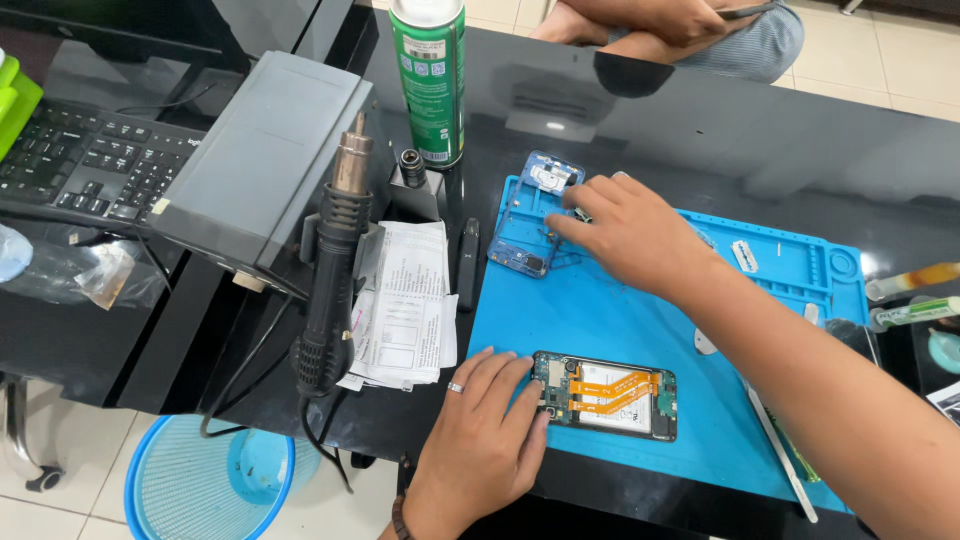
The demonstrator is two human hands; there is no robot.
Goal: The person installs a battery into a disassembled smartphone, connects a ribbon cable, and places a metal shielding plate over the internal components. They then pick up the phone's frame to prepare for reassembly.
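1. The opened phone [605, 394] lies at the lower middle of the frame on the blue silicone work mat [600, 310]. Its back is off, showing orange flex cables and the battery, and its long axis runs left to right across the picture.
2. The left hand [487, 425] comes up from the bottom edge and rests with spread fingers on the phone's left end, pinning it flat. It wears a ring and grips nothing.
3. The right hand [625, 230] reaches to the upper middle of the frame, with fingers narrowed over the blue phone frame [530, 215], which lies tilted at the mat's top left corner. I cannot tell whether it pinches a small part there.
4. So the phone lies below and toward the wearer from the right hand, well apart from it. The left hand is the nearer one, already touching.
5. The mat sits on a glossy black table [700, 110].
6. To the left stand a hot air gun [335, 270] in its holder, a grey station box [260, 160], folded papers [405, 305], a green spray can [430, 80] and a keyboard [90, 160].
7. A blue basket [195, 480] sits on the tiled floor, and another person's arms [660, 25] show at the top edge.
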